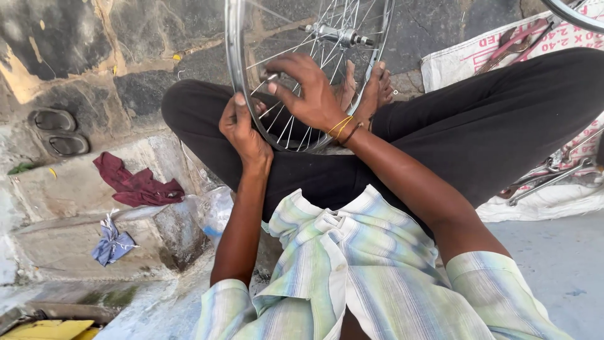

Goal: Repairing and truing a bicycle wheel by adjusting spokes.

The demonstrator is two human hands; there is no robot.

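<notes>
The spokes (286,129) crowd the gaps inside the rim (234,56); crossed legs (440,126) probably block passage underneath.

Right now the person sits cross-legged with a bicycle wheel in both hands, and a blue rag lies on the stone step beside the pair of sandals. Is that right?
Not quite. In the head view the rag near the sandals is dark red, not blue; the blue thing is a crumpled scrap on a lower step. The rest holds: left hand and right hand both hold the bicycle wheel over crossed legs.
</notes>
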